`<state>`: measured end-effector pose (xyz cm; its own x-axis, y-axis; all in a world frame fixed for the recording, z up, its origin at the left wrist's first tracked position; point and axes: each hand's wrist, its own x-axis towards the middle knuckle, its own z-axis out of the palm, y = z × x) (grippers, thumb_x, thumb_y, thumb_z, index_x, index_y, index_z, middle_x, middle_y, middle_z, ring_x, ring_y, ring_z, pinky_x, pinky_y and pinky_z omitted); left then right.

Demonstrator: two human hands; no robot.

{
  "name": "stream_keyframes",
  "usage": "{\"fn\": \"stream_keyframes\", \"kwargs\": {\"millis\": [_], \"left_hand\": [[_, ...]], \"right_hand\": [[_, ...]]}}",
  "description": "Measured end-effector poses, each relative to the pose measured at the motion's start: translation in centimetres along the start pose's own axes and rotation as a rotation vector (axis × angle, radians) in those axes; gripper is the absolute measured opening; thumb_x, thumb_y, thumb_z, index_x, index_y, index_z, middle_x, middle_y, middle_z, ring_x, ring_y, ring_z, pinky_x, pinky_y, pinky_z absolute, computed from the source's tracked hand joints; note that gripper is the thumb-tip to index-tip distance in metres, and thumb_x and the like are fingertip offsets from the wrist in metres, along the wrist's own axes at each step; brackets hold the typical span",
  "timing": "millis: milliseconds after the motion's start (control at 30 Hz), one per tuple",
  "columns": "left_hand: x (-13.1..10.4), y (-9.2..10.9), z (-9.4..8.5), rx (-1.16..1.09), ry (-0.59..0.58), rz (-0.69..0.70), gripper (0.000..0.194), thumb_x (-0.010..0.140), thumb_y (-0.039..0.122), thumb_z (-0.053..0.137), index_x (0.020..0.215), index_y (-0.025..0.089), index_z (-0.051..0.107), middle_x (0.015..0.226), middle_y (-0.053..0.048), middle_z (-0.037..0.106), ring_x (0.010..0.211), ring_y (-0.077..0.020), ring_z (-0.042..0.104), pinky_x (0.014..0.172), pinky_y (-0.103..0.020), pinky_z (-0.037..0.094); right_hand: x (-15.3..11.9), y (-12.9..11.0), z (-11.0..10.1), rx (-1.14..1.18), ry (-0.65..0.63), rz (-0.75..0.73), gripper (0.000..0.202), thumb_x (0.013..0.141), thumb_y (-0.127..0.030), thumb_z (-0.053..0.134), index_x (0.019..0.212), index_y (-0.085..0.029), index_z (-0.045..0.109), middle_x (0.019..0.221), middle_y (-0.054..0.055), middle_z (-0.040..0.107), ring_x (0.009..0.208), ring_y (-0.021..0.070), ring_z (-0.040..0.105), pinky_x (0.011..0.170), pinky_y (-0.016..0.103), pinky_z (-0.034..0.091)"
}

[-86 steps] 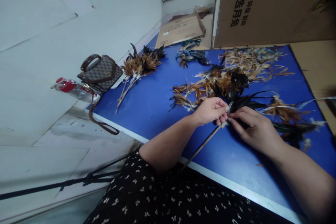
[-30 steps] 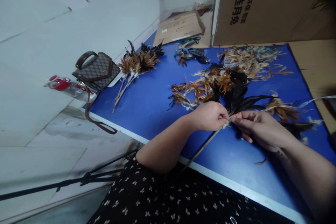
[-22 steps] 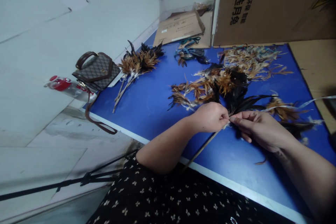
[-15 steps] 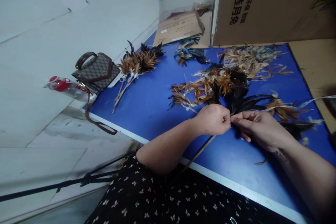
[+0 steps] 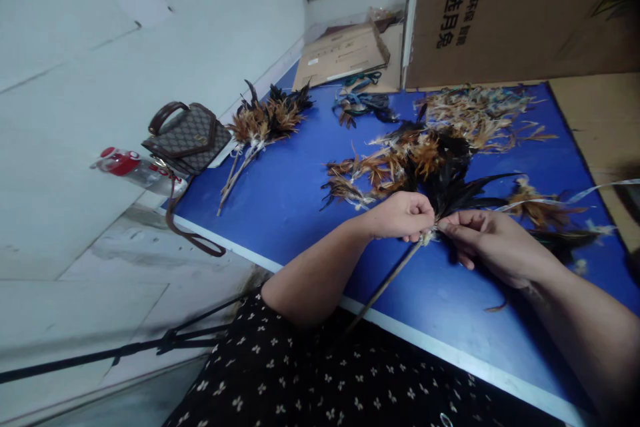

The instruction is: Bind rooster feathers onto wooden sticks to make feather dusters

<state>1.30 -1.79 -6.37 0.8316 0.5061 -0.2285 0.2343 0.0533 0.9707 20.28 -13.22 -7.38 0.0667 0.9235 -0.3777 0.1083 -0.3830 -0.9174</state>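
Observation:
A thin stick (image 5: 390,278) slants up from the table's front edge to a pale binding (image 5: 428,236) below a tuft of black feathers (image 5: 453,188). My left hand (image 5: 405,215) is closed in a pinch at the base of this tuft. Close beside it, my right hand (image 5: 470,233) pinches at the same spot with thumb and forefinger. White ribbon (image 5: 583,195) runs off to the right from behind my right hand. Brown feathers (image 5: 385,170) lie just beyond my hands.
Finished-looking feather sprays on sticks (image 5: 265,120) lie at the left of the blue table (image 5: 285,213), near a handbag (image 5: 193,137) and bottle (image 5: 133,170). Pale feathers (image 5: 475,110), blue cords (image 5: 363,100) and cardboard (image 5: 345,53) are at the back.
My left hand has turned and shifted slightly up and left, its thumb now against the fingers. The pale binding on the stick has come into sight. My right hand is nearly still.

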Motion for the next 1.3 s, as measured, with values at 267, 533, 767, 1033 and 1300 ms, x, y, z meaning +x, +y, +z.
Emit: {"fn": "stream_keyframes", "kwargs": {"millis": [267, 533, 767, 1033, 1300], "left_hand": [[-0.3, -0.5, -0.3, 0.118, -0.06, 0.121, 0.023, 0.08, 0.02, 0.084, 0.087, 0.015, 0.062, 0.069, 0.001, 0.066, 0.06, -0.0103, 0.064, 0.06, -0.022, 0.049], [-0.2, -0.5, -1.0, 0.293, -0.093, 0.205, 0.007, 0.082, 0.017, 0.074, 0.08, 0.014, 0.067, 0.065, 0.003, 0.06, 0.061, -0.0087, 0.055, 0.063, -0.023, 0.041], [-0.6, 0.2, -1.7, 0.392, -0.13, 0.244, 0.005, 0.079, 0.013, 0.07, 0.077, 0.014, 0.066, 0.064, 0.004, 0.058, 0.06, -0.0087, 0.051, 0.063, -0.023, 0.039], [-1.4, 1.2, -2.7, 0.322, -0.255, 0.121, 0.009, 0.083, 0.011, 0.065, 0.08, 0.017, 0.06, 0.064, 0.001, 0.065, 0.064, -0.0141, 0.072, 0.062, -0.023, 0.049], [-1.6, 1.4, -3.0, 0.263, -0.235, 0.148, 0.012, 0.081, 0.011, 0.067, 0.077, 0.017, 0.058, 0.068, -0.003, 0.072, 0.064, -0.0141, 0.074, 0.06, -0.021, 0.053]], "right_hand": [[-0.1, -0.6, 0.3, 0.014, 0.007, 0.0, 0.062, 0.067, -0.071, 0.092, 0.088, -0.016, 0.075, 0.059, 0.0, 0.062, 0.042, 0.0092, 0.049, 0.043, 0.023, 0.034], [0.0, -0.2, 0.3, -0.131, 0.009, -0.025, 0.062, 0.074, -0.077, 0.085, 0.09, -0.018, 0.075, 0.062, -0.001, 0.063, 0.043, 0.0098, 0.052, 0.046, 0.024, 0.038], [0.1, 0.3, -0.4, -0.34, -0.038, -0.072, 0.071, 0.077, -0.089, 0.073, 0.093, -0.019, 0.073, 0.061, 0.001, 0.064, 0.043, 0.0139, 0.056, 0.046, 0.026, 0.043], [-0.1, 0.1, -0.3, -0.511, 0.012, -0.231, 0.054, 0.09, -0.076, 0.067, 0.084, -0.022, 0.07, 0.059, 0.001, 0.059, 0.047, 0.0147, 0.051, 0.046, 0.027, 0.039], [-0.2, -0.7, 0.0, -0.637, 0.08, -0.548, 0.022, 0.095, -0.037, 0.06, 0.08, -0.023, 0.067, 0.073, 0.004, 0.067, 0.068, 0.0197, 0.059, 0.067, 0.032, 0.045]]}}
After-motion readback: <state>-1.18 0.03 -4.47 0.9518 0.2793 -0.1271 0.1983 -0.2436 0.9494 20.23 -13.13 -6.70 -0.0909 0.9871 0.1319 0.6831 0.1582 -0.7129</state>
